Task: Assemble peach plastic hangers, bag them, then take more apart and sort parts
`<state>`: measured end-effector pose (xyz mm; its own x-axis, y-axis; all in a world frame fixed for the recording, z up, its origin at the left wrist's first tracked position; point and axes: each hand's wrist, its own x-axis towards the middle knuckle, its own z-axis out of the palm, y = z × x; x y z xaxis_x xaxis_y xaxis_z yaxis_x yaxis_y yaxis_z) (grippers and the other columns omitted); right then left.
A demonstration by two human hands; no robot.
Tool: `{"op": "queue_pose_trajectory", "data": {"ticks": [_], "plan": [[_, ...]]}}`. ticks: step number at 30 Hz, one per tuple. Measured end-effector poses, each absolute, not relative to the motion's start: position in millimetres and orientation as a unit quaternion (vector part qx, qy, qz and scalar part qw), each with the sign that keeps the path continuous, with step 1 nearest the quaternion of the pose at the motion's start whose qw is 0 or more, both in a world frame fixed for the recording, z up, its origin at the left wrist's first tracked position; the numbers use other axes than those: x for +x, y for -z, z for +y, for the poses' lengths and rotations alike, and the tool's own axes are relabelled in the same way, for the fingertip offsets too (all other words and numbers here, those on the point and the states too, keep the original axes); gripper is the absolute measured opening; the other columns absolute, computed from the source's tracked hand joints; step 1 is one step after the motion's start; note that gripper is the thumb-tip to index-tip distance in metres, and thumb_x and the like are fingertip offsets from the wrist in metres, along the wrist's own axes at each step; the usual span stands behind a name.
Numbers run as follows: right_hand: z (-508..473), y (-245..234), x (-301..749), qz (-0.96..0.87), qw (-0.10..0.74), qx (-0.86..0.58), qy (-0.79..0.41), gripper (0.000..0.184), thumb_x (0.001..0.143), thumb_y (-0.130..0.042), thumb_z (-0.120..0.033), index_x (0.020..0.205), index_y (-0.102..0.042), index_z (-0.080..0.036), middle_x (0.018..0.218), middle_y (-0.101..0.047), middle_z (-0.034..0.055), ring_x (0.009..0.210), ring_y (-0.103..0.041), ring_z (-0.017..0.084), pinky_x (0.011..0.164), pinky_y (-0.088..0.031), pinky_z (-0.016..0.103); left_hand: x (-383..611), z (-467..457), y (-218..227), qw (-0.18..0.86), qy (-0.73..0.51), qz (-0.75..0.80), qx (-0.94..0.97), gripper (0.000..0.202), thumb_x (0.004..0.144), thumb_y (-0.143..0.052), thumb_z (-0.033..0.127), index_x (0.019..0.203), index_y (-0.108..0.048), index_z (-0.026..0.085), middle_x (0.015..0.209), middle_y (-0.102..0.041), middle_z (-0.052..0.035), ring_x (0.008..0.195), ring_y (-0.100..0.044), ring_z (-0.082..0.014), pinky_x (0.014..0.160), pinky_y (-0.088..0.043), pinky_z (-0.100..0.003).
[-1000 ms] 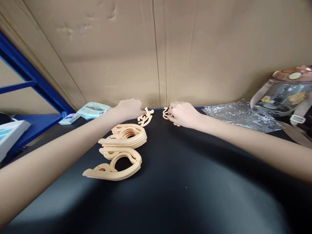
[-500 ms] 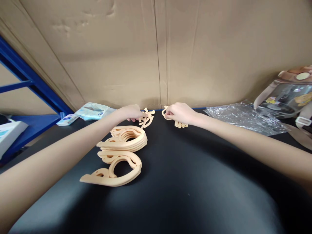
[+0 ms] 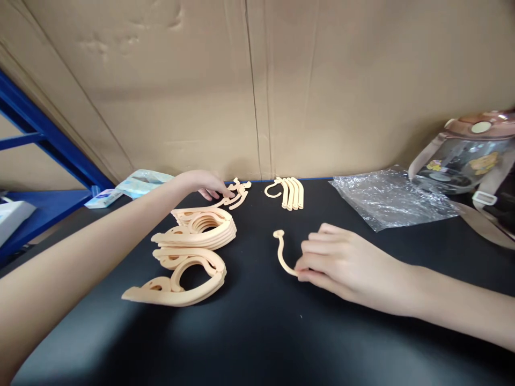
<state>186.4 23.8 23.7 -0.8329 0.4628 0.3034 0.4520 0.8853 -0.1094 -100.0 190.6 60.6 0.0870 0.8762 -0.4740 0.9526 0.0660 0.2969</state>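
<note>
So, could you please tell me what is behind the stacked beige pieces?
Behind the stacked pieces, loose parts and the left hand show; anything the pieces cover cannot be seen.

Cannot see the pinched end of the beige hanger hook (image 3: 281, 256), covered by the right hand (image 3: 341, 265). Loses part of the pale blue packet (image 3: 137, 185) behind the left forearm (image 3: 120, 236). Cuts off the clear water bottle (image 3: 461, 161) at the right edge, the white box (image 3: 16, 217) at the left. Cannot identify a tiny pale speck (image 3: 301, 316).

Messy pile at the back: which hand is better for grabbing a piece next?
Probably the left hand: its fingers are at the messy pile, while the right hand is farther away and pinching a curved piece.
</note>
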Motion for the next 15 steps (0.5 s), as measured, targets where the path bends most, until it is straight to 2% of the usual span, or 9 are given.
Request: {"op": "queue_pose_trajectory", "data": {"ticks": [4,8,12,15], "plan": [[8.6,-12.7,202.3,-0.953,0.171,-0.244,-0.055,0.022,0.097,-0.049,-0.02,0.085,-0.067,-0.018,0.073,-0.061,-0.0014,0.067,-0.05,0.014,0.069,-0.032,0.029,-98.0,188.2,-63.9,0.283,0.049,0.691,0.663,0.032,0.06,-0.068,0.037,0.085,-0.068,0.016,0.105,-0.071,-0.0146,0.096,-0.067,-0.0245,0.07,-0.053,-0.023],[8.0,-9.1,207.8,-0.951,0.166,-0.249,-0.079,0.022,0.097,-0.048,-0.02,0.086,-0.067,-0.018,0.073,-0.061,-0.0012,0.067,-0.049,0.013,0.069,-0.033,0.029,-94.8,189.4,-62.8,0.244,0.031,0.705,0.666,0.022,0.07,-0.063,0.036,0.081,-0.066,0.016,0.089,-0.072,-0.0102,0.081,-0.069,-0.0219,0.066,-0.052,-0.025],[7.7,-5.6,209.0,-0.951,0.173,-0.246,-0.077,0.02,0.097,-0.049,-0.021,0.089,-0.068,-0.017,0.074,-0.061,-0.0007,0.067,-0.048,0.013,0.069,-0.032,0.029,-91.9,194.2,-56.1,0.163,0.02,0.708,0.687,0.032,0.092,-0.051,0.042,0.082,-0.063,0.013,0.076,-0.066,-0.0044,0.064,-0.063,-0.0152,0.058,-0.05,-0.027],[5.9,-3.4,210.3,-0.949,0.181,-0.246,-0.081,0.021,0.097,-0.048,-0.021,0.09,-0.068,-0.017,0.075,-0.062,-0.0002,0.067,-0.048,0.013,0.069,-0.032,0.029,-88.7,197.3,-51.9,0.113,0.033,0.693,0.711,0.032,0.094,-0.055,0.042,0.09,-0.063,0.012,0.082,-0.065,-0.0025,0.068,-0.062,-0.0141,0.062,-0.052,-0.029]]}}
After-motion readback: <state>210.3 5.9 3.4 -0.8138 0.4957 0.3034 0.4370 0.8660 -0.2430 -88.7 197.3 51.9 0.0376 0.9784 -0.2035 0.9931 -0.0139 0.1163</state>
